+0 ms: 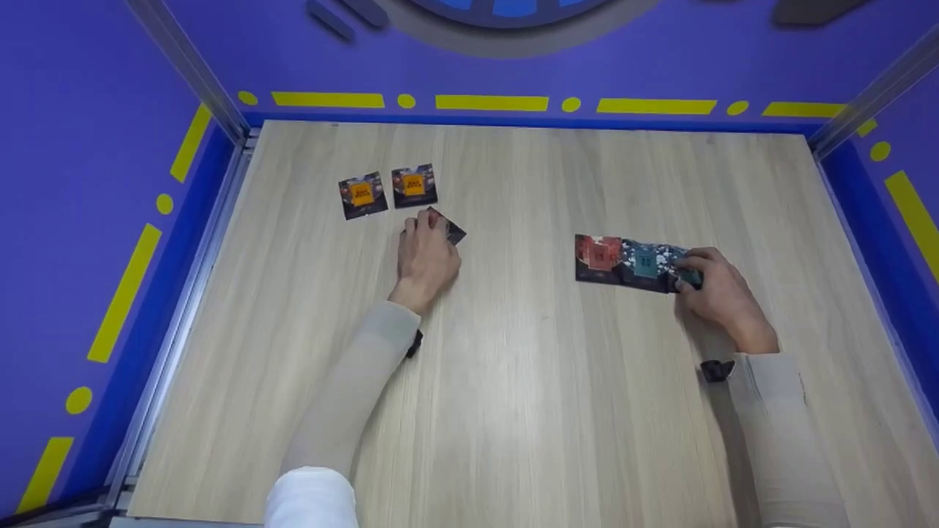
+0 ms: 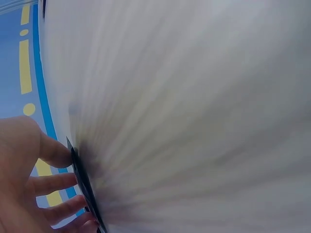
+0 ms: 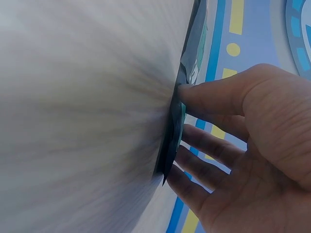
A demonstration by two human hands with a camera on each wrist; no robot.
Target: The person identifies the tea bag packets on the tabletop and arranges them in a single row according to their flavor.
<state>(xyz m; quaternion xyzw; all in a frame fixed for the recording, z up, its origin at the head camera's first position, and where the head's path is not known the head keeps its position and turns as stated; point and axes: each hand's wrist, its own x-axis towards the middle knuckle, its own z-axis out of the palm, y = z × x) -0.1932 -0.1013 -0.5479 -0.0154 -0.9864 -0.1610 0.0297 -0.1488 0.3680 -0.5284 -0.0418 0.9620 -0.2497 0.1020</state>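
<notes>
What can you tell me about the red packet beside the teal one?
The red packet is squarish: red above, dark below, with a red panel mid-front. It looks like thin plastic or foil. It lies printed side up on the table, its right edge against the teal packet; whether they overlap is unclear. The right hand doesn't touch it.

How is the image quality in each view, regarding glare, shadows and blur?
Head view: fairly sharp, pale glare on the table, a shadow beside the right sleeve, print on the orange labels too small to read; left wrist view: table grain smeared into streaks, dark shadow beside the packet at the left hand; right wrist view: table likewise streaky, right hand clearer.
</notes>
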